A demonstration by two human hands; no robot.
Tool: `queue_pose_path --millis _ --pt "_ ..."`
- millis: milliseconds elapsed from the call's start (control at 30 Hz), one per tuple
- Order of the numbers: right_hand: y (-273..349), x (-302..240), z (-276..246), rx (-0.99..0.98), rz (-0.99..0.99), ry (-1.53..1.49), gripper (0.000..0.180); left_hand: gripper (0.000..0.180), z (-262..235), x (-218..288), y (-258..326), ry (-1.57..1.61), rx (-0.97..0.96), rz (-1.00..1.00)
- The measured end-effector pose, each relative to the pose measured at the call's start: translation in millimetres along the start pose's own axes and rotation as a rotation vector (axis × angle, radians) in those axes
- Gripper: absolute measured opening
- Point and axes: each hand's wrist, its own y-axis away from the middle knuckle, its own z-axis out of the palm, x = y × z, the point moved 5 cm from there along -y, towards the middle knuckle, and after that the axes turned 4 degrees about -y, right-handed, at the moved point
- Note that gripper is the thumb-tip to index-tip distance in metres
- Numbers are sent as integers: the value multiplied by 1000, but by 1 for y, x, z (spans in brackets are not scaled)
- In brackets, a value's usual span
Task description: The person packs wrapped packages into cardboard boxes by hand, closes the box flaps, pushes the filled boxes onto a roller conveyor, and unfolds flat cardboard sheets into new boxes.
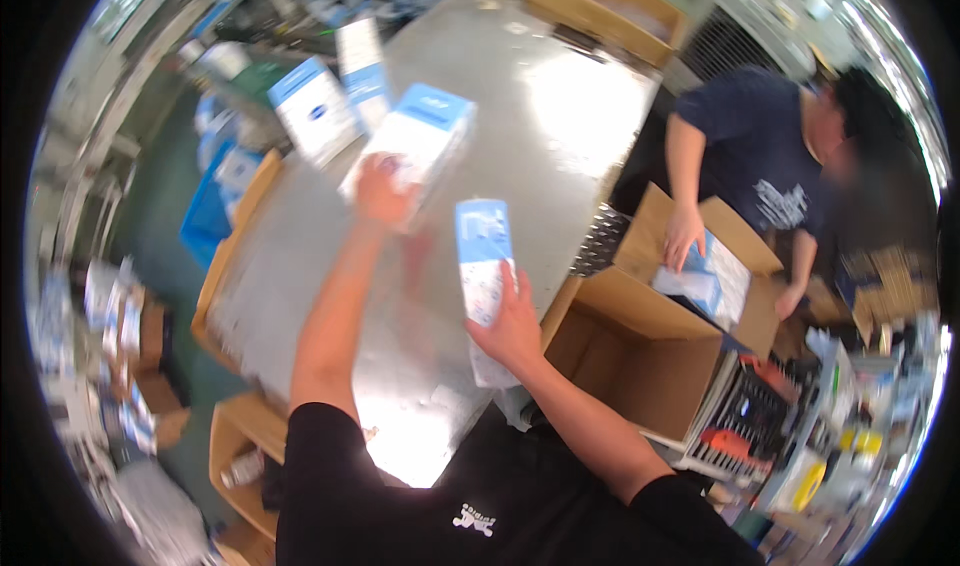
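Head view. Item: one large white-and-blue carton point(440, 126), lying on the metal table point(565, 156) ahead of the person; its near end is being covered by the left hand point(386, 188). The left fingers are being blurred, bent over the upper face; whether the carton is being pinched or only pressed cannot be told.

Item: one narrow white-and-blue carton point(484, 231), being held over the table, nearer the person and to the right of the large one, its blue end being pointed away. It is being gripped by the right hand point(507, 326): the sides are being pinched, with the thumb being set on the left edge and the fingers being kept close together along the right.

Items: two further cartons, a wide one point(315, 113) and a slim one point(362, 71), being placed side by side beyond the large carton, to its left.

Item: one open cardboard box point(625, 366), being stood beside the table on the right. Just beyond it, a second cardboard box point(642, 231) is being filled with white-and-blue packages point(735, 276); one of these is being touched by a co-worker's hand point(685, 238).

Item: one blue crate point(203, 216), being kept left of the table.
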Motion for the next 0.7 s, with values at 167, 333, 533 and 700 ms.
queue_pose_path --millis 167,333,533,700 --pt "-139 11 5 108 77 -393 107 97 10 -232 -60 -81 -237 132" --pt "-204 157 11 280 366 -632 106 71 176 -85 -27 764 -745 -350" --pt "-143 79 -35 129 -31 -975 98 95 61 -45 43 813 -348 -351" --pt "-9 67 -150 258 -333 -748 109 91 -6 4 95 1215 -134 -335"
